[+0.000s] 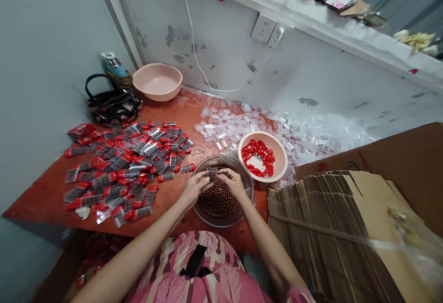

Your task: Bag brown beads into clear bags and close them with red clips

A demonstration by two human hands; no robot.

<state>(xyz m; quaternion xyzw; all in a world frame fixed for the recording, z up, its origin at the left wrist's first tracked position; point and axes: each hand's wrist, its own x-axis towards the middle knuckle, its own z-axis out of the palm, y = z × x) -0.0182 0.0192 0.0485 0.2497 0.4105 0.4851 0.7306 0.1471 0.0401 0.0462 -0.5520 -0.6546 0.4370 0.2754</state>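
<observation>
Over a clear round bowl (247, 185), my left hand (195, 189) pinches a small clear plastic box (212, 174) with dark contents. My right hand (233, 184) is closed, its fingertips at the box's right edge; whether they also hold anything small is hidden. Shiny brown beads (218, 201) fill the bowl's bottom beneath both hands. Just right of the bowl stands a pale pink basin (284, 161) with red plastic caps (252, 167) in it. To the left lies a wide heap of filled clear boxes with red caps (138, 160).
Many clear empty boxes (224, 127) are strewn along the wall on the red table (192, 104). Stacked flat cardboard (318, 220) crowds the right side. Another pink basin (157, 95), a black handbag (112, 104) and a bottle (116, 67) stand at the back left.
</observation>
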